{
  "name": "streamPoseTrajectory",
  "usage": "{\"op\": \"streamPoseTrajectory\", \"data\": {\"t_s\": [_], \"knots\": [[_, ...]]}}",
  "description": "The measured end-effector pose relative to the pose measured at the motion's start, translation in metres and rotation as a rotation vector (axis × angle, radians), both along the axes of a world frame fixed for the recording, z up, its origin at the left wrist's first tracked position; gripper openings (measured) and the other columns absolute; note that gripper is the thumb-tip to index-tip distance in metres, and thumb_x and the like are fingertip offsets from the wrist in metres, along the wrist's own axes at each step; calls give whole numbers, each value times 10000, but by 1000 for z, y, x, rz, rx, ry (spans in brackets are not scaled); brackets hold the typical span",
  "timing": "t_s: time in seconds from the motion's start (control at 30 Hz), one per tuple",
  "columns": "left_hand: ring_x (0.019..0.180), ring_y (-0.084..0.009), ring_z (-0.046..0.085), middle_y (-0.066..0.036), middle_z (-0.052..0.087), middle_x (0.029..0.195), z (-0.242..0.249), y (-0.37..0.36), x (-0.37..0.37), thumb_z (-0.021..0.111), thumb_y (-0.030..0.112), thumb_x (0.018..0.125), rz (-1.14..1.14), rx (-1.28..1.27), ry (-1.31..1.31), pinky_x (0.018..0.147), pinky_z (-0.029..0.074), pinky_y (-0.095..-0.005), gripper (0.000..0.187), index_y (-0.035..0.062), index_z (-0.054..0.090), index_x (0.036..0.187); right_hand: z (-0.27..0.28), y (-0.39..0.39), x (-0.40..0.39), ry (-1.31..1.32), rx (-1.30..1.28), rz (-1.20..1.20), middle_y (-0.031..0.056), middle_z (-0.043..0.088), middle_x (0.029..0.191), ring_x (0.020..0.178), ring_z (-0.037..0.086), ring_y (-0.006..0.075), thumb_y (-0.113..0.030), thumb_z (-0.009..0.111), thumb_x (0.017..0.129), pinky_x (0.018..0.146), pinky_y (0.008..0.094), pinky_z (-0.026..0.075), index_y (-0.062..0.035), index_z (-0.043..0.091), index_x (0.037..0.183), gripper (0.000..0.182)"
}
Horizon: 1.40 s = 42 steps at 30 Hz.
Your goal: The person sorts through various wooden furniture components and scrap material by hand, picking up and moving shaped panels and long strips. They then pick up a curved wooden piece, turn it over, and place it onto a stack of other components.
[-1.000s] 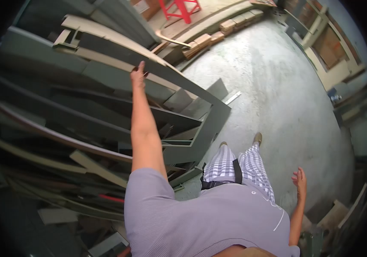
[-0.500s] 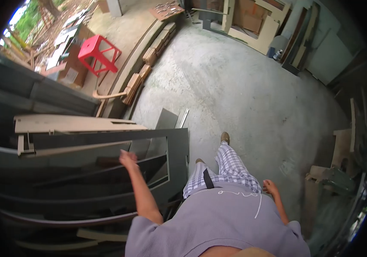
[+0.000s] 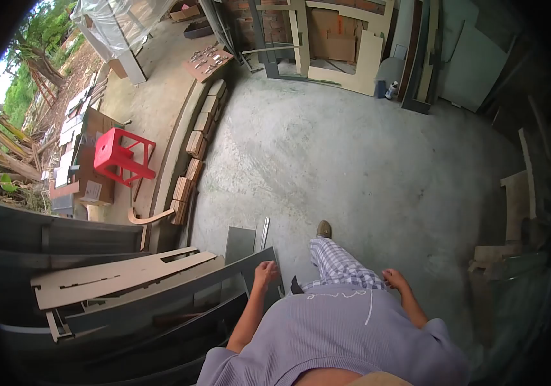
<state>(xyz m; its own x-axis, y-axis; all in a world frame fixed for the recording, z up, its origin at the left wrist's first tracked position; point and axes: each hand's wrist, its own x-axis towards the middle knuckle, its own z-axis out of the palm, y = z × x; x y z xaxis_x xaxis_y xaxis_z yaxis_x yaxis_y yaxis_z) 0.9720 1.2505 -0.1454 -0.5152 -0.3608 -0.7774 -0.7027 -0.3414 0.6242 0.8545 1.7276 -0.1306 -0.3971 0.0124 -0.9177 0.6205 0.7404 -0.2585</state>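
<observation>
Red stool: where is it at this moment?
In the head view, the red stool is toward the left, beside the cardboard box, with the row of wooden blocks to its right.

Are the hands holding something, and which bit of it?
I see nothing held. The left hand is by the dark grey frame, but I can't tell whether they touch. The right hand is loosely curled, with nothing visible in it.
</observation>
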Motion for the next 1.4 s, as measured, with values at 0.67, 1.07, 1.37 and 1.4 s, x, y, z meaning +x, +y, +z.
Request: {"op": "streamPoseTrajectory", "data": {"t_s": [0.67, 1.07, 1.37, 1.4], "knots": [[614, -211, 594, -140, 609, 842, -57, -104, -269, 545, 245, 813, 240, 46, -283, 451, 462, -287, 294, -4, 542, 971, -57, -105, -367, 131, -101, 36, 55, 606, 807, 640, 590, 136, -357, 532, 832, 536, 266, 450, -55, 533, 1068, 382], [685, -207, 605, -119, 612, 896, -42, -345, -734, 559, 305, 814, -107, -236, 25, 557, 477, -297, 362, -3, 545, 1003, -33, -243, -748, 356, -69, 87, 16, 584, 762, 587, 559, 112, -329, 497, 855, 468, 257, 437, -83, 542, 1016, 297], [591, -195, 636, -114, 634, 688, 145, -419, -1180, 579, 259, 783, -296, -720, 634, 550, 491, -290, 287, -21, 622, 827, 101, -453, -1172, 782, -483, 195, -15, 541, 744, 607, 513, 65, -345, 488, 870, 506, 222, 408, -79, 512, 1029, 311], [597, -188, 640, -107, 637, 692, 162, -423, -1220, 576, 254, 785, -304, -727, 625, 553, 493, -284, 282, -19, 624, 837, 113, -474, -1218, 758, -548, 172, -17, 537, 723, 600, 508, 56, -337, 496, 867, 498, 212, 405, -74, 512, 1022, 305]]}}
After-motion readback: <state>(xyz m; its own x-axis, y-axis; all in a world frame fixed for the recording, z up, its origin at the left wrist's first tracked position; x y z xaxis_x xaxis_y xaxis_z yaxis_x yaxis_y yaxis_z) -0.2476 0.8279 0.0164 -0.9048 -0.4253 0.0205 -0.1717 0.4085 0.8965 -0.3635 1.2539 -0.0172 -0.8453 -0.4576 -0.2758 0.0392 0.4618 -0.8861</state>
